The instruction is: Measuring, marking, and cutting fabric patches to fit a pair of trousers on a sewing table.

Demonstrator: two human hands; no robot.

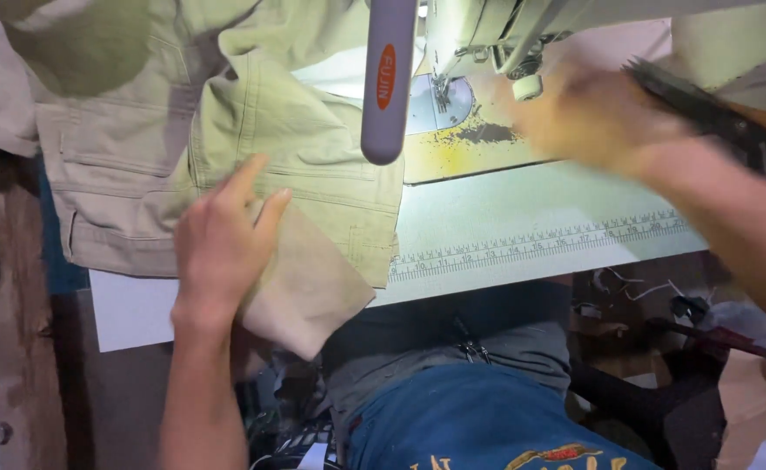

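The left hand [222, 239] lies flat, fingers spread, on a beige cloth pocket piece [309, 292] beside the pale green cotton garment [252, 130] at the white counter's [505, 235] front edge. The blurred right hand [587, 117] nears black thread snips [705, 109] by the sewing machine [487, 35]; its grip cannot be told.

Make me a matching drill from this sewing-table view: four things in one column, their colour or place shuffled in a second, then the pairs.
1. left hand
2. right hand
3. garment
4. ruler strip

a. blurred, near the sewing machine's needle area
b. along the table's front edge
c. pale olive green
d. resting on a beige fabric piece

Pairs: 1-d, 2-a, 3-c, 4-b
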